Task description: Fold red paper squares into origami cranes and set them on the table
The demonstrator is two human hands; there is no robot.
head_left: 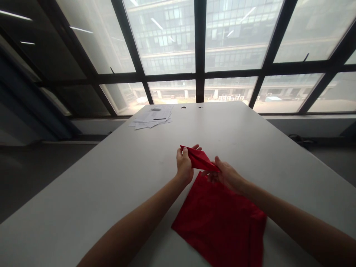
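While the left hand (184,166) grasps the folded red piece (199,158), the right hand (228,175) grips its opposite tip. A red sheet (222,226), seemingly cloth, lies below.

I count two hands, my left grip (184,165) and right grip (224,175), one folded red piece (198,158), one red sheet (222,222), one bench (125,185), several overlapping papers (147,115), one dark stick (159,119), one grey object (156,109) and two dark holes (183,107).

A white table (125,167) bears a red sheet (219,220) (slightly creased) and, farther off, overlapping papers (147,116).
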